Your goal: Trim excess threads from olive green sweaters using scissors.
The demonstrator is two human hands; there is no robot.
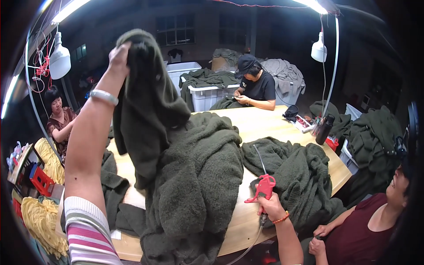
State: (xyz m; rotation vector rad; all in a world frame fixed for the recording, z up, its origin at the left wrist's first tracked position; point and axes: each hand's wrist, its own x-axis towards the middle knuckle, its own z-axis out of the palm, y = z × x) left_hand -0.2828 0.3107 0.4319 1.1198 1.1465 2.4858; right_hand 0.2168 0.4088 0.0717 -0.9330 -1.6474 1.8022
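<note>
My left hand (pixel 119 57) is raised high at the left, its fingers closed on a dark green fuzzy garment (pixel 148 101) that hangs down in folds. Below it, a large heap of the same green knit (pixel 198 176) covers the middle of the table and spills over the near edge. My right hand (pixel 271 206) grips a red air blow gun (pixel 266 186) with a long thin metal nozzle pointing up and away. A hose runs down from its handle. Beside the gun, to the right, lies another crumpled green garment (pixel 291 176).
The pale wooden table (pixel 260 121) spreads under the garments. People sit at the far side (pixel 258 84), left (pixel 59 119) and near right (pixel 366 225). A black bottle (pixel 325 129) and small tray (pixel 303 123) stand at the right edge. Bins (pixel 207 97) of garments and yellow cloth (pixel 42 225) surround it.
</note>
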